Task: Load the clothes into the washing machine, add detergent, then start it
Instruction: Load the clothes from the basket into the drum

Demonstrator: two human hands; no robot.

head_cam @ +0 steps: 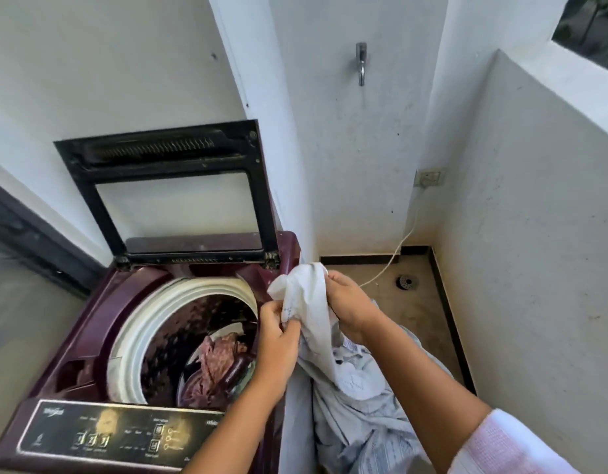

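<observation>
My right sleeve (511, 446) sits closest, pale pink at the bottom corner, and both my bare forearms reach forward from there. My right hand (350, 302) has its fingers curled round the upper part of a white garment (306, 292). My left hand (278, 340) pinches a fold of the same cloth lower down, thumb against fingers. The garment is lifted just beside the right rim of the washing machine (90, 319) and is not yet over the opening. Its lower end trails down into a pile of pale clothes (357, 405) beside the machine; I cannot tell what holds that pile. The lid (172, 186) is raised against the wall, and the drum (166, 336) already has some reddish-pink clothes (217, 357) at the bottom. So I judge loading is begun but far from done: this piece and the pile beneath it have to go in. I see no detergent anywhere, so that step looks untouched. The control panel (118, 436) at the front is also untouched by either hand, so starting comes last. Further off are a tap (361, 63) on the wall, a socket (429, 177) with a cable (398, 248) running down, and a floor drain (406, 281).
</observation>
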